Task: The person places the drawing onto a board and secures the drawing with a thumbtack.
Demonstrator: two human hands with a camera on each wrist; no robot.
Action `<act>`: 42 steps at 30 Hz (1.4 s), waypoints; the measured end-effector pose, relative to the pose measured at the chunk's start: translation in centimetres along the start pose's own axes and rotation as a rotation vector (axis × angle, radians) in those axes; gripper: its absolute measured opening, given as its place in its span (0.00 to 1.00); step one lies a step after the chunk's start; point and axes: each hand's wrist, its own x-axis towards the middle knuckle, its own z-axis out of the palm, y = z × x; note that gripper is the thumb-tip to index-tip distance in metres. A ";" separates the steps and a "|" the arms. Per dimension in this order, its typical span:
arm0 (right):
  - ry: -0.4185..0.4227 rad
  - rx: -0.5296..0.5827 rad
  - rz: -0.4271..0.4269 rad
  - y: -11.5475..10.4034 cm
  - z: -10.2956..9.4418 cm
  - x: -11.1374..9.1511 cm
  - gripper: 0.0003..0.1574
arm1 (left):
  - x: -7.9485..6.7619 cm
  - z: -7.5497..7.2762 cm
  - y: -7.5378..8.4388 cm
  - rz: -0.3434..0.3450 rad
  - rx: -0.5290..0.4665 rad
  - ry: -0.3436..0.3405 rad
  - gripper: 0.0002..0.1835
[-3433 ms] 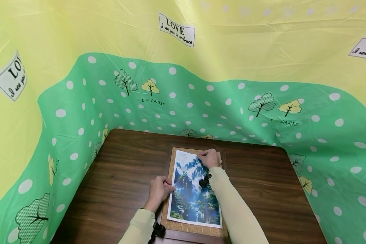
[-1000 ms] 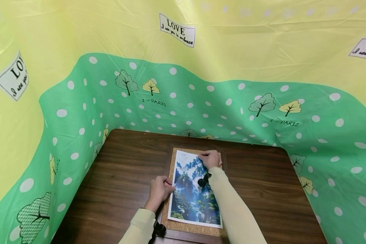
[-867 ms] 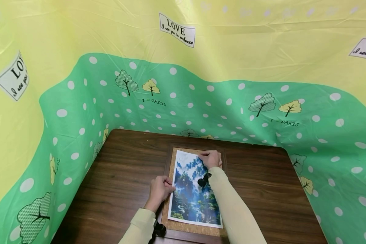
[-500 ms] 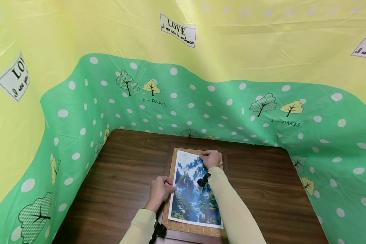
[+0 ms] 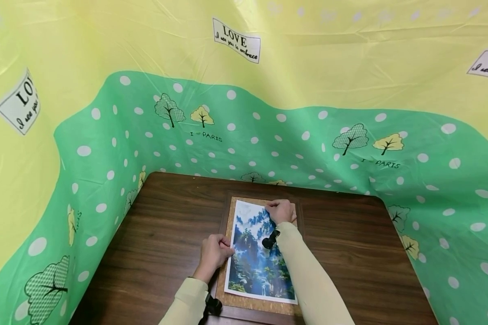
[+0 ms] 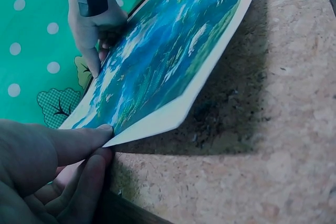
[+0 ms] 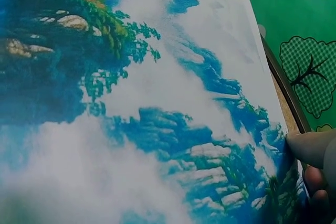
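A printed landscape picture (image 5: 248, 253) with blue mountains and a white border lies over a cork board (image 5: 264, 305). My left hand (image 5: 213, 253) pinches its left edge. In the left wrist view the thumb is on top of the sheet and curled fingers sit beneath; the near corner stands raised over the cork (image 6: 299, 129), casting a shadow. My right hand (image 5: 281, 211) pinches the far edge towards the right, its thumb (image 7: 307, 148) on the print's border and fingertips curled below. The right forearm covers part of the picture's right side.
The board rests within a framed panel on a dark wooden table (image 5: 166, 216). A green and yellow curtain (image 5: 244, 131) with dots and trees surrounds the table's back and sides. Each wrist bears a small black camera (image 5: 269, 240).
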 end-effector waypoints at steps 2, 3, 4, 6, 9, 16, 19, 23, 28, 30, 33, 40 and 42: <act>-0.001 -0.003 -0.002 0.1 -0.1 0.0 0.06 | 0.0 0.1 0.0 0.006 0.007 0.003 0.12; -0.003 -0.006 -0.001 0.2 -0.1 -0.1 0.06 | -0.1 0.1 0.0 0.009 0.011 0.003 0.12; -0.005 -0.007 0.000 0.2 -0.2 -0.1 0.06 | -0.1 0.1 0.0 0.012 0.016 0.005 0.12; -0.006 -0.011 0.003 0.3 -0.3 -0.1 0.06 | -0.1 0.2 0.0 0.018 0.024 0.004 0.12; -0.006 -0.019 -0.013 0.5 -0.5 -0.2 0.06 | -0.1 0.3 0.1 0.021 0.028 0.000 0.13; -0.031 -0.023 -0.123 1.1 -1.3 -0.4 0.08 | 0.0 0.4 0.1 0.062 0.048 0.019 0.13; -0.067 -0.006 -0.152 1.4 -1.9 -0.6 0.11 | 0.0 0.4 0.1 0.068 0.056 0.024 0.13; -0.109 0.075 -0.149 1.5 -2.7 -1.0 0.18 | -0.1 0.3 0.2 0.065 0.046 0.022 0.13; -0.110 0.161 -0.156 1.9 -3.7 -1.4 0.21 | -0.2 0.3 0.2 0.051 0.041 0.021 0.13; -0.102 0.166 -0.165 2.2 -4.3 -1.7 0.22 | -0.2 0.2 0.3 0.046 0.044 0.028 0.13; -0.095 0.164 -0.193 2.6 -5.2 -2.2 0.24 | -0.2 0.1 0.4 0.047 0.043 0.046 0.11; -0.087 0.127 -0.242 4.3 -7.5 -3.7 0.27 | -0.4 -0.8 0.2 0.065 0.031 0.060 0.08; -0.072 0.102 -0.259 4.8 -8.3 -4.5 0.28 | -0.5 -1.2 0.0 0.076 0.050 0.075 0.07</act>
